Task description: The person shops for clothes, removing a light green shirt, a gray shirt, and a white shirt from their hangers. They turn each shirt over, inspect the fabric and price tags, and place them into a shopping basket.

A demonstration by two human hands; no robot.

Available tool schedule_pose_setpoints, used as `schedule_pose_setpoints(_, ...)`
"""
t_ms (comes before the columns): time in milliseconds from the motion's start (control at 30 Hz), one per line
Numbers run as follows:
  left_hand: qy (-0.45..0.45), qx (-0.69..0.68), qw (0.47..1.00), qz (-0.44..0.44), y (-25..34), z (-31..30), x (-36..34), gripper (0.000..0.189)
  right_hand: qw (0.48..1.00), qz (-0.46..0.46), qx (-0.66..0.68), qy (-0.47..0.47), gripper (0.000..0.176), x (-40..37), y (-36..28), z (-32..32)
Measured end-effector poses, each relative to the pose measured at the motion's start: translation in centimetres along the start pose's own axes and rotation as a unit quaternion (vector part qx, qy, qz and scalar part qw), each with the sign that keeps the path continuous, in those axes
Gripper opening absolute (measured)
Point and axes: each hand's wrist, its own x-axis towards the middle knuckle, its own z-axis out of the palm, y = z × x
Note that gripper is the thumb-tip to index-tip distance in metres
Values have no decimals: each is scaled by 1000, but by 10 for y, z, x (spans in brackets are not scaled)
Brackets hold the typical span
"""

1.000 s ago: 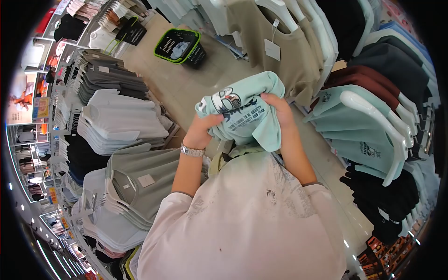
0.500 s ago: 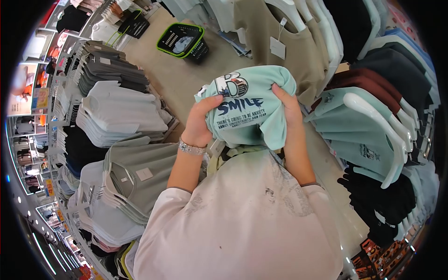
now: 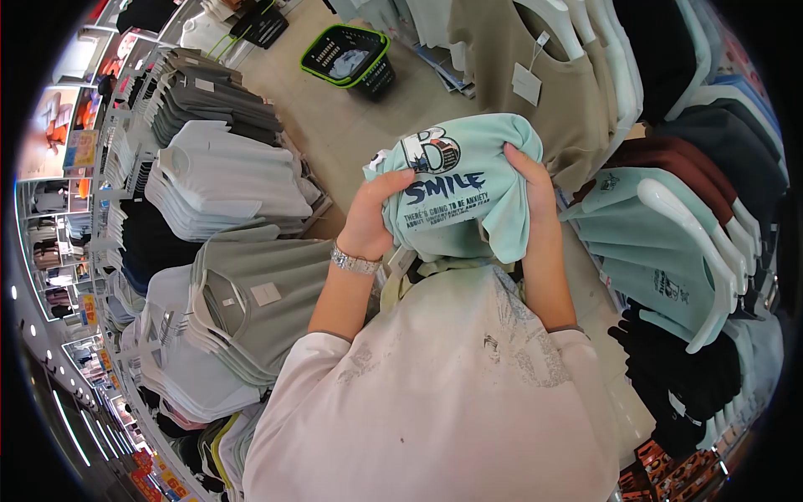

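A mint-green T-shirt (image 3: 468,201), bunched up with its printed front facing me, is held in front of my chest. Its print shows a large letter B and the word SMILE over smaller lines of text. My left hand (image 3: 374,213) grips the left side, thumb on the front of the cloth, with a metal watch or bracelet on that wrist. On the opposite side, my right hand (image 3: 535,197) is closed on the fabric with its thumb on top. The other fingers of both hands are mostly hidden behind the shirt. A white tag (image 3: 402,261) hangs below it near my left wrist.
Left of me, racks carry white shirts (image 3: 222,180) and grey-green shirts (image 3: 272,293). To the right hang beige tops (image 3: 535,109), mint shirts (image 3: 661,251) on white hangers and black garments (image 3: 682,381). A black basket with a green rim (image 3: 387,42) stands on the aisle floor ahead.
The view has shifted slightly, so the shirt and both hands sit a little further right in it. Both hands keep their hold on the shirt, whose shape is nearly the same.
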Motion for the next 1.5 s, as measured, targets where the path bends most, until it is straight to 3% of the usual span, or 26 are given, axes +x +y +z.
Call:
schedule_pose_setpoints(267, -1, 2, 1000, -9, 1, -2, 2, 34, 999, 20, 17, 29, 35, -2, -5, 0)
schedule_pose_setpoints(667, -3, -8, 1000, -7, -1, -3, 4, 35, 998, 22, 50, -21, 41, 0, -11, -5)
schedule_pose_setpoints(767, -1, -17, 1000, -13, -4, -2, 6, 35, 1000, 8, -3, 9, 38, -4, -12, -3)
schedule_pose_setpoints(967, -36, -35, 999, -11, -5, -7, 14, 35, 996, -72, 11, 57, 40, -3, -13, -2)
schedule_pose_setpoints(1033, -33, -34, 999, -15, -4, -12, 15, 35, 990, -64, -36, 117, 39, 8, -13, -10)
schedule_pose_setpoints(1200, -74, -52, 995, -32, 19, -11, 27, 33, 991, -53, -49, 115, 40, 36, -32, -7)
schedule_pose_setpoints(1500, -153, -90, 980, -86, 88, -28, 79, 35, 980, -169, -49, 97, 37, 94, -31, 37)
